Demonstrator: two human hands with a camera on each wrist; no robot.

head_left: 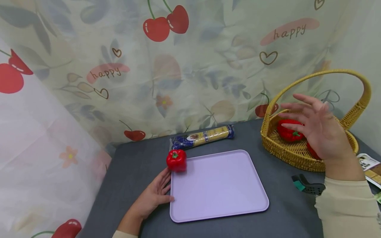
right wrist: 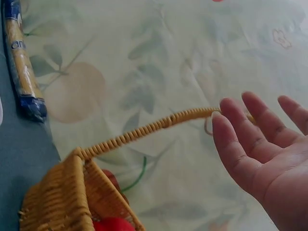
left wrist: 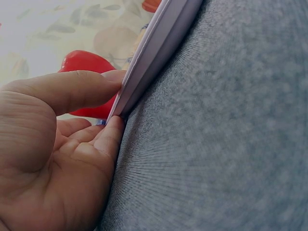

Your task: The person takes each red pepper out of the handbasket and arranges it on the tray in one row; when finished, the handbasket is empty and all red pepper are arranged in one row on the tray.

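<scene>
My left hand (head_left: 153,195) grips the left edge of a lilac tray (head_left: 218,186), the thumb over the rim and the other fingers at its outer side. In the left wrist view the thumb tip meets the tray rim (left wrist: 139,67). A red bell pepper (head_left: 176,160) sits at the tray's back left corner, close to my left fingertips. My right hand (head_left: 321,130) is raised with fingers spread, holding nothing. It overlaps a wicker basket (head_left: 285,157) in the head view. Inside the basket lies another red bell pepper (head_left: 288,132), with more red partly hidden by the hand.
Behind the tray lies a plastic-wrapped pack (head_left: 205,136) in blue and yellow. A black and green strap-like item (head_left: 308,186) rests on the dark table right of the tray. Printed packaging (head_left: 369,165) is at the right edge. A patterned curtain (head_left: 193,82) hangs behind the table.
</scene>
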